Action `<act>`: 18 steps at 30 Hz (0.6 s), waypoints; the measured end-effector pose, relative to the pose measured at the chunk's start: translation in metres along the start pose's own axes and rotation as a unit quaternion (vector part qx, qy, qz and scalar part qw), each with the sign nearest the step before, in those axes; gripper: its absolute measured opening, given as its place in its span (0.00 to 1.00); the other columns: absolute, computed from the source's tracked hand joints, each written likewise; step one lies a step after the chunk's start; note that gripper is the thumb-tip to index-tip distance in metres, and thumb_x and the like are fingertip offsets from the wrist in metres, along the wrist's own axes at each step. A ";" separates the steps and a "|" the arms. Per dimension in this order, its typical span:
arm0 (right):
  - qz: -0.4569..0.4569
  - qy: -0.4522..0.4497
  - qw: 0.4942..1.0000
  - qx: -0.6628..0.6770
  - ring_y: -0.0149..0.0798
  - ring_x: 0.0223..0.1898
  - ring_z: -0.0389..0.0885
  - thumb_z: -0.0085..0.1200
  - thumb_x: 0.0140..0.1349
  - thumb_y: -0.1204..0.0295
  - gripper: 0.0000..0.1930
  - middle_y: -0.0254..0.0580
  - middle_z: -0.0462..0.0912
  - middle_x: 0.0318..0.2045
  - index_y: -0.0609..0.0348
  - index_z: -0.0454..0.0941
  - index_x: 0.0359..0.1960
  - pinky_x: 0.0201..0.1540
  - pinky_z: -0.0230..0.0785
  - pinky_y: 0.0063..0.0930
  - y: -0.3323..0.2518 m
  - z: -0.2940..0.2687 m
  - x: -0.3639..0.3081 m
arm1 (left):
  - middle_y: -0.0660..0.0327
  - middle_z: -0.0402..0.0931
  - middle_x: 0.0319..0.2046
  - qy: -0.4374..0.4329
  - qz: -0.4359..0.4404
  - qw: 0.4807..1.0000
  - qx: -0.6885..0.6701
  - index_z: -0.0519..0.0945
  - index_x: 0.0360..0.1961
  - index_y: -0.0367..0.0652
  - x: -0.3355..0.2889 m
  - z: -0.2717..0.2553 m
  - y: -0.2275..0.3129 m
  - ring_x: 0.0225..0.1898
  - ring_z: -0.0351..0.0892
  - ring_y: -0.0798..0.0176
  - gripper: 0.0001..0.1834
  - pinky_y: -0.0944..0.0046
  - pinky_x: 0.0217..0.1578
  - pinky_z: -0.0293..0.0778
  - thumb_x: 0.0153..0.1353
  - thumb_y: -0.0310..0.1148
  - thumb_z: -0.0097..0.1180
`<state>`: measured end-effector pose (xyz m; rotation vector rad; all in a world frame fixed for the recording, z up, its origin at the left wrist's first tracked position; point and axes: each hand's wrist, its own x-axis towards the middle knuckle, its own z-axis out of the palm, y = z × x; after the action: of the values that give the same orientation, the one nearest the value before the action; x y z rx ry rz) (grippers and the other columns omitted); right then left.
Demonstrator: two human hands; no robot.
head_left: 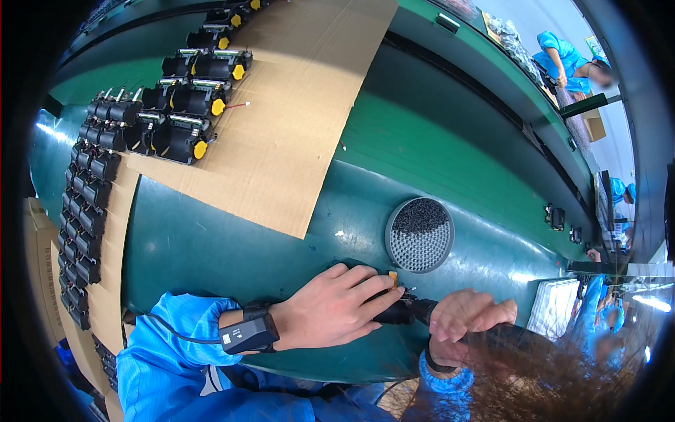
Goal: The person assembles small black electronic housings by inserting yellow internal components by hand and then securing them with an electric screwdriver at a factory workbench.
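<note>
My left hand (334, 304) lies over a black plastic part (395, 313) near the front edge of the bench, its fingers curled down onto it. A small yellow-orange piece (393, 278) shows by the fingertips. My right hand (464, 314) is closed round a black, handle-like tool (423, 309) whose tip end points left at the part; the hand hides most of it, so its kind is unclear. Just beyond both hands stands a round grey dish (430, 254) with a dimpled floor, its far half covered by tiny black pieces that look like screws.
Rows of black plastic housings (184, 137), some with yellow discs, stand on a cardboard sheet (281, 155) at the left and far left. Two black parts (555, 216) lie far right. A white stack (553, 308) sits at the right edge. People in blue (562, 60) work beyond.
</note>
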<state>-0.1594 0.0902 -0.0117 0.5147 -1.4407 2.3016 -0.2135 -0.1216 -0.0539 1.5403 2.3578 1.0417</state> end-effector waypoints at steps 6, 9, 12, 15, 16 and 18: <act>0.044 0.009 0.998 -0.047 0.36 0.20 0.77 0.64 0.52 0.32 0.39 0.40 0.77 0.23 0.59 0.71 0.40 0.24 0.75 0.34 -0.003 0.010 -0.004 | 0.60 0.73 0.57 0.010 0.000 1.000 0.003 0.76 0.64 0.43 -0.003 -0.001 0.002 0.54 0.75 0.58 0.32 0.58 0.49 0.72 0.60 0.44 0.66; 0.035 -0.008 0.998 -0.054 0.37 0.20 0.77 0.65 0.51 0.32 0.39 0.40 0.77 0.23 0.60 0.71 0.40 0.25 0.75 0.35 -0.003 0.008 -0.003 | 0.60 0.74 0.56 0.006 -0.003 1.000 -0.003 0.76 0.64 0.42 -0.004 -0.003 0.001 0.55 0.74 0.57 0.33 0.57 0.51 0.72 0.59 0.45 0.66; 0.034 -0.014 0.998 -0.046 0.37 0.21 0.77 0.65 0.50 0.31 0.40 0.41 0.77 0.23 0.60 0.71 0.40 0.26 0.75 0.36 -0.004 0.008 -0.005 | 0.59 0.74 0.55 0.011 -0.010 1.000 -0.014 0.76 0.63 0.42 -0.003 -0.006 -0.003 0.56 0.74 0.56 0.34 0.56 0.52 0.72 0.58 0.46 0.67; 0.043 0.023 0.997 -0.053 0.38 0.21 0.78 0.65 0.50 0.31 0.40 0.41 0.78 0.23 0.60 0.71 0.39 0.26 0.75 0.36 -0.005 0.011 -0.006 | 0.59 0.75 0.54 0.000 -0.012 1.000 -0.005 0.77 0.63 0.42 -0.003 -0.008 -0.003 0.57 0.74 0.56 0.35 0.56 0.53 0.72 0.57 0.47 0.68; 0.047 0.009 0.998 -0.047 0.38 0.22 0.77 0.64 0.52 0.31 0.40 0.42 0.77 0.24 0.60 0.70 0.40 0.26 0.74 0.37 -0.007 0.009 -0.004 | 0.59 0.75 0.54 0.000 -0.010 1.000 -0.005 0.77 0.63 0.42 -0.003 -0.008 -0.003 0.57 0.74 0.55 0.35 0.56 0.53 0.72 0.57 0.46 0.68; 0.051 -0.005 0.998 -0.040 0.38 0.22 0.77 0.63 0.54 0.31 0.40 0.42 0.77 0.25 0.59 0.69 0.42 0.27 0.74 0.37 -0.010 0.006 -0.002 | 0.59 0.75 0.54 0.000 -0.008 1.000 -0.004 0.77 0.63 0.41 -0.003 -0.007 -0.003 0.57 0.74 0.55 0.35 0.56 0.52 0.72 0.56 0.46 0.68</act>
<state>-0.1522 0.0887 -0.0029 0.4392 -1.5908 2.3099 -0.2177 -0.1286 -0.0515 1.5171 2.3576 1.0463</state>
